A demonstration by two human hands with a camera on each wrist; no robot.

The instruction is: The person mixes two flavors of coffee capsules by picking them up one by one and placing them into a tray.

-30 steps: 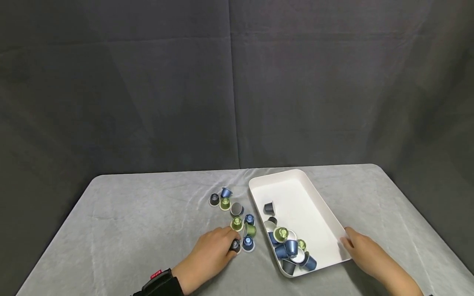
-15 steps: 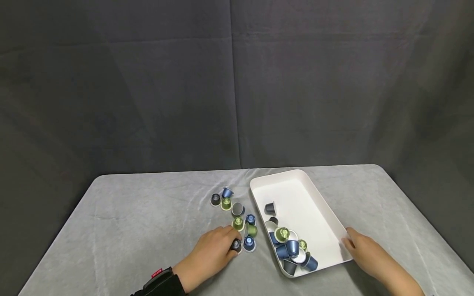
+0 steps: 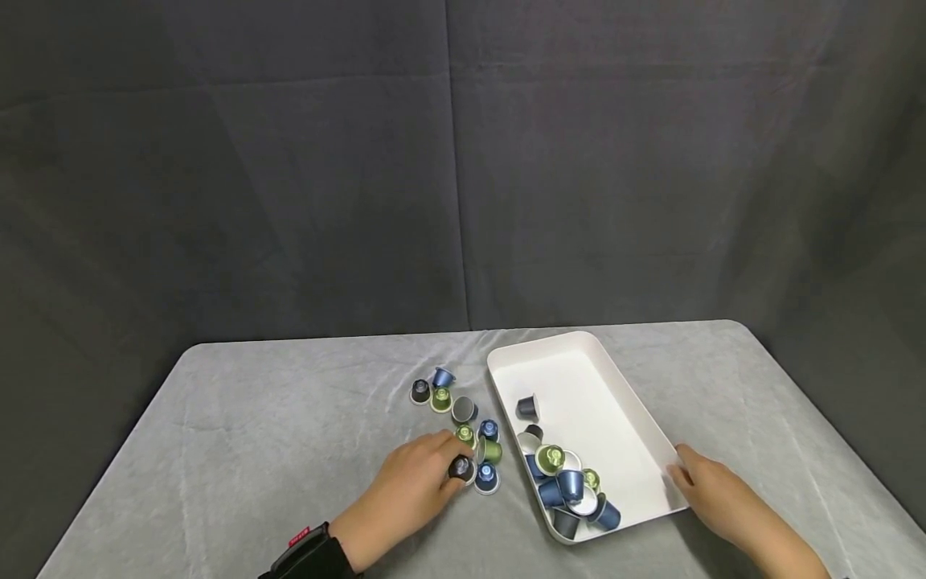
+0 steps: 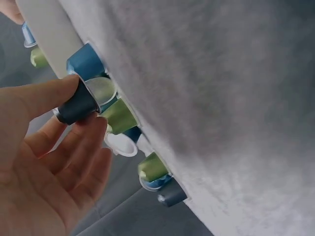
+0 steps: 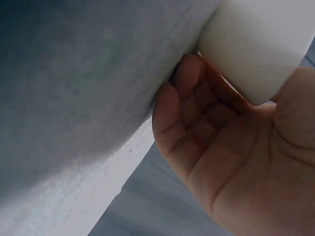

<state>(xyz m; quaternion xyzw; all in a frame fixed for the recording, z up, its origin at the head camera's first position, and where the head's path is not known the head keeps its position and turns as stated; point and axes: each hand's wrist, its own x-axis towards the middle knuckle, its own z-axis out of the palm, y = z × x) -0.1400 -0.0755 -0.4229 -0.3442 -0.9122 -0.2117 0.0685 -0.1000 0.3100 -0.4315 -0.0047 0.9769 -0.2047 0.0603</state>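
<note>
My left hand (image 3: 411,482) pinches a black coffee capsule (image 3: 460,468) between thumb and fingers; the left wrist view shows the same black capsule (image 4: 78,104) tipped sideways in the grip. Close by it on the table are a blue capsule (image 3: 487,476), a green capsule lying on its side (image 3: 489,450) and an upright green capsule (image 3: 465,435), partly behind my fingers. My right hand (image 3: 712,492) grips the near right corner of a white tray (image 3: 608,402). In the right wrist view its fingers (image 5: 189,73) curl under the tray's wall (image 5: 251,54).
Blue, green and dark capsules are heaped along the tray's near left side, with a dark capsule (image 3: 527,407) apart from them. Farther back on the grey table (image 3: 253,434) stand a black capsule (image 3: 420,392), a blue capsule (image 3: 443,377) and a grey-lidded capsule (image 3: 464,410).
My left hand has raised the black capsule slightly, up and away from the blue one beside it. The right hand and the tray hold still.
</note>
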